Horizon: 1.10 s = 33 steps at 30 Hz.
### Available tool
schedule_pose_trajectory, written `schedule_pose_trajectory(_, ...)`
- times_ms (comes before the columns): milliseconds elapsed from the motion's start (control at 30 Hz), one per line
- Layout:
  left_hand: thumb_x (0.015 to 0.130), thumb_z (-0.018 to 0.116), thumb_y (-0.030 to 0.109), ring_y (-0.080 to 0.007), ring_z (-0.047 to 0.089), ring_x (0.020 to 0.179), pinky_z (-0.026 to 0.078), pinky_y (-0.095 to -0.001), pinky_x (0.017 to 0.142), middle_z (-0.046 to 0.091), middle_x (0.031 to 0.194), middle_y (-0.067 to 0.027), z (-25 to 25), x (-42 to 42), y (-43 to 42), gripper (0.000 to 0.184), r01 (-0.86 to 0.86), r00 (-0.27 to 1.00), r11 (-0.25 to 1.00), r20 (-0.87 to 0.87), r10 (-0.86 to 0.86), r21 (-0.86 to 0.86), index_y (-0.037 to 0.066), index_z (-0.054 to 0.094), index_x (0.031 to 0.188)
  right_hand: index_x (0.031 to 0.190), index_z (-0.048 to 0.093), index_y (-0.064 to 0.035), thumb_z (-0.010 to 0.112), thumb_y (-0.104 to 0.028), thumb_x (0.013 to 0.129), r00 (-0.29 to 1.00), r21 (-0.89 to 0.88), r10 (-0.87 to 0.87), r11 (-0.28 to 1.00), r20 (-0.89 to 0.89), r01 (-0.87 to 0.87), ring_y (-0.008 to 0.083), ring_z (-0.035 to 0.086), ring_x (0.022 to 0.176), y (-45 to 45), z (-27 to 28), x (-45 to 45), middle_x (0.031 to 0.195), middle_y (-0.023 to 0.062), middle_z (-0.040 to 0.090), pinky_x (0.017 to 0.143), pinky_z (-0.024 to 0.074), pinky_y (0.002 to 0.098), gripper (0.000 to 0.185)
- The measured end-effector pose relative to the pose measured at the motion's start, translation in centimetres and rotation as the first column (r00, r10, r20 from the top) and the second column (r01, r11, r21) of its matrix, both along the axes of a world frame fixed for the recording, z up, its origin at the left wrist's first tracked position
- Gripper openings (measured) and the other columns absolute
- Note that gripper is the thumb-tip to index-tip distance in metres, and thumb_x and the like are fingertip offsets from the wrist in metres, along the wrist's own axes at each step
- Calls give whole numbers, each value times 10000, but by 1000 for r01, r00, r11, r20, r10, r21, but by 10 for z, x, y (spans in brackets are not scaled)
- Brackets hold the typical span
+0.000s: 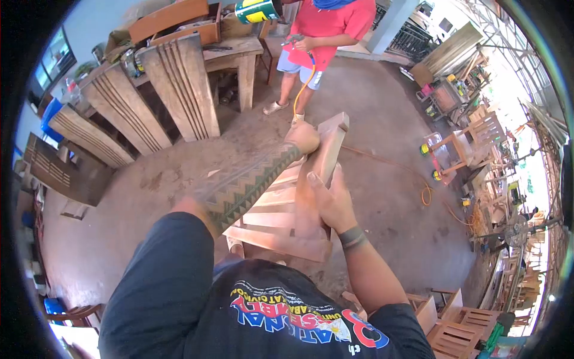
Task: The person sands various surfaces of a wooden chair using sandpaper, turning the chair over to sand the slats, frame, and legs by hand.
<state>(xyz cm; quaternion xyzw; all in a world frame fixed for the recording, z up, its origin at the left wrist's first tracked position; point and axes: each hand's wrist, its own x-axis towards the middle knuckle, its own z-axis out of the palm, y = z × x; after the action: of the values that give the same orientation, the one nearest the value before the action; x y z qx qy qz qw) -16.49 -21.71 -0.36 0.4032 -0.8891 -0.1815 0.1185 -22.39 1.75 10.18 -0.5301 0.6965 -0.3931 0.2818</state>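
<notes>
Pale brown wood, head view, the only one: one slatted frame (pixel 272 219), slanting in front of my body, its post (pixel 330 145) pointing away from me. One right hand (pixel 336 206), mine: thumb to one side of the post, fingers to the other, apparently closed round it. One left hand (pixel 304 137), mine: curled beside the post's far end, blurred; whether it grips the wood or something small, I cannot tell. Step in hand, by my judgement: handling the post, right hand steadying, left hand busy near its end. Next move, likewise judged: calls for a firm right-hand hold, so that the frame does not twist under the left. Containers, first: one green, yellow and white can (pixel 254 12), at the upper edge of the view, tilted, near a co-worker (pixel 335 27); contents hidden. Second: wooden drawers (pixel 170 21), stacked on a workbench (pixel 246 84); what lies inside, too shadowed to name. Associated items: one spray gun (pixel 293 39) in the co-worker's hand (pixel 306 43), with a yellow hose (pixel 305 87) hanging from it; several grooved panels (pixel 182 90), propped upright along the bench side.
</notes>
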Motion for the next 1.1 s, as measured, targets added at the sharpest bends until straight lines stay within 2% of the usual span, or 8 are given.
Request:
schedule_pose_trajectory(233, 988, 687, 341, -420, 773, 1003, 601, -494, 879, 774, 1014, -293, 41, 36, 40, 378, -287, 846, 838, -288, 449, 465, -10, 818, 1039, 1580, 316, 198, 688, -600, 1002, 999, 51, 33, 998, 34, -35, 501, 553, 1429, -8, -9, 7, 1507, 432, 530, 1160, 458, 457, 1053)
schedule_pose_trajectory(300, 1004, 668, 329, -416, 776, 971, 603, -487, 862, 777, 995, -277, 8, 44, 36, 359, -282, 822, 844, -340, 457, 456, 8, 821, 1056, 1505, 449, 107, 682, -538, 1032, 999, 1, 5, 1000, -45, -5, 427, 641, 1318, -13, -21, 10, 1403, 333, 637, 1085, 499, 452, 833)
schedule_pose_trajectory(400, 1020, 634, 283, -371, 777, 878, 608, -460, 823, 773, 986, -255, 92, 92, 97, 311, -232, 886, 805, -222, 406, 545, 42, 817, 1091, 1455, 517, 72, 678, -489, 1055, 998, -57, -5, 998, -61, 1, 369, 677, 1271, -17, -24, 17, 1365, 276, 683, 1055, 515, 436, 707)
schedule_pose_trajectory(433, 1036, 604, 237, -310, 763, 777, 617, -452, 707, 770, 946, -215, 43, 95, 85, 300, -64, 982, 994, -171, 78, 84, 21, 799, 1111, 1449, 518, 76, 677, -480, 1059, 999, -72, 0, 997, -52, -4, 359, 673, 1276, -19, -23, 21, 1372, 272, 679, 1059, 512, 429, 697)
schedule_pose_trajectory(567, 1072, 602, 249, -249, 740, 734, 623, -434, 691, 774, 945, -190, 51, 127, 138, 339, -119, 727, 711, -427, 538, 693, -31, 780, 1141, 1463, 481, 101, 697, -442, 1059, 979, -130, 105, 988, 175, -83, 322, 654, 1277, -24, -19, 29, 1386, 256, 658, 1077, 501, 409, 710)
schedule_pose_trajectory(667, 1071, 629, 253, -255, 759, 827, 614, -421, 825, 797, 1016, -197, 88, 153, 179, 328, -235, 718, 523, -217, 662, 819, -3, 786, 1202, 1503, 404, 151, 724, -445, 1039, 958, -154, 142, 982, 251, -105, 354, 647, 1299, -28, -25, 32, 1410, 304, 632, 1091, 499, 418, 820)
schedule_pose_trajectory(900, 1094, 582, 211, -322, 735, 1166, 530, -391, 1064, 753, 1283, -255, 68, 164, 258, 428, -184, 615, 708, -482, 624, 682, 81, 651, 1495, 1522, 393, 117, 710, -388, 1056, 914, -214, 224, 964, 339, -157, 336, 662, 1284, -31, -29, 39, 1413, 271, 644, 1078, 510, 412, 756)
schedule_pose_trajectory(1100, 1100, 557, 136, -263, 650, 1324, 467, -360, 1152, 694, 1436, -233, 32, 137, 272, 448, -47, 239, 631, -605, 760, 774, -3, 603, 1524, 1505, 420, 95, 754, -362, 1009, 951, -199, 190, 969, 243, -143, 342, 678, 1255, -25, -20, 41, 1397, 266, 654, 1051, 525, 432, 752)
